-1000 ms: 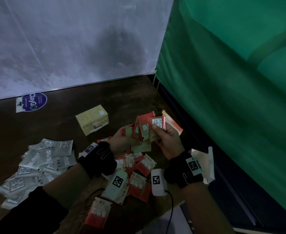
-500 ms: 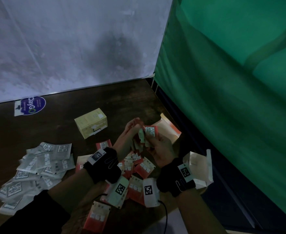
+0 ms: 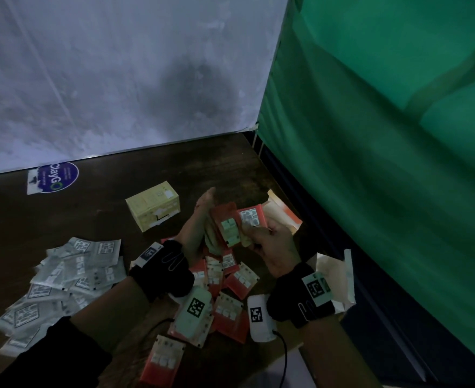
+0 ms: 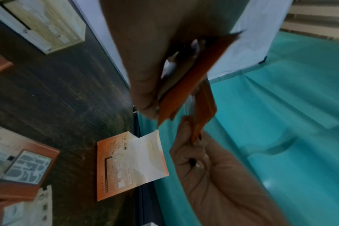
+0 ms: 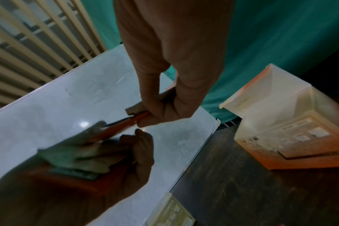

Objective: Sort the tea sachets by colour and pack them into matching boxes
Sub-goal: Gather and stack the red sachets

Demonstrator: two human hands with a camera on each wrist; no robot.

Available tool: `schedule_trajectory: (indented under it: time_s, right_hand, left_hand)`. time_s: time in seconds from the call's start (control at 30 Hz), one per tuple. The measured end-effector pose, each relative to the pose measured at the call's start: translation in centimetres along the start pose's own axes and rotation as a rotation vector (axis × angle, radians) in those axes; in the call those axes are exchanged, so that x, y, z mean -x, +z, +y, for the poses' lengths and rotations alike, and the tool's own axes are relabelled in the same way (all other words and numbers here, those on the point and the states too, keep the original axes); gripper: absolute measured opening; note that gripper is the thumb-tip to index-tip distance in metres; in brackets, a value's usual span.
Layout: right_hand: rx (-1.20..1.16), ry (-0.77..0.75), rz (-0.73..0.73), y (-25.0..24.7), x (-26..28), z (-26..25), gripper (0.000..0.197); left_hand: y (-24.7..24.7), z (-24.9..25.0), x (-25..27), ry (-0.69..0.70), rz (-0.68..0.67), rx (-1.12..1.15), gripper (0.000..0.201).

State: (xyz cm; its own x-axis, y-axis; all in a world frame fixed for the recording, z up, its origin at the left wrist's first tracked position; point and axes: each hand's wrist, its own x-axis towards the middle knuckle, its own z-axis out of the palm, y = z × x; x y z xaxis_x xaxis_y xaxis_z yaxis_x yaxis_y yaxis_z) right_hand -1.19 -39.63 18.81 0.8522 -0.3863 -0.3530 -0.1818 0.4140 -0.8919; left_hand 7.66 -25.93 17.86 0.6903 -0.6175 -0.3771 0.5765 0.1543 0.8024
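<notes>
Gripping a fanned bundle of red sachets [image 3: 225,228], the left hand [image 3: 195,228] is raised above the table [image 3: 62,219], its fingers curled round the bundle's lower edges. One red sachet [image 3: 251,218] at the right of the fan is pinched between the thumb and fingers of the right hand [image 3: 272,252]. The yellow box [image 3: 153,208] is taken as the landmark: the two hands are held just to its right. More red sachets [image 3: 230,281] are heaped nearer the person than the box, under the wrists. A spread of white sachets [image 3: 62,275] is laid to its left and nearer the person. An open orange box [image 4: 126,165] is seen to its right, at the table's edge beside the green curtain [image 3: 384,135].
</notes>
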Motion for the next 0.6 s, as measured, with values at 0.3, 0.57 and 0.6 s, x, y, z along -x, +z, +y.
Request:
schedule_trajectory:
  time_s: [0.3, 0.57, 0.6]
  right_hand:
    - [0.640, -0.264, -0.008, 1.3, -0.5, 2.1, 0.019]
    - [0.611, -0.489, 0.213, 2.0, 0.0, 2.5, 0.012]
    - [0.748, -0.544, 0.196, 2.0, -0.1, 2.9, 0.014]
  left_hand:
    - [-0.1, -0.9, 0.0, -0.087, 0.051, 0.050, 0.036]
    - [0.5, -0.7, 0.2, -0.036, 0.066, 0.043, 0.027]
    - [0.6, -0.7, 0.1, -0.026, 0.069, 0.069, 0.026]
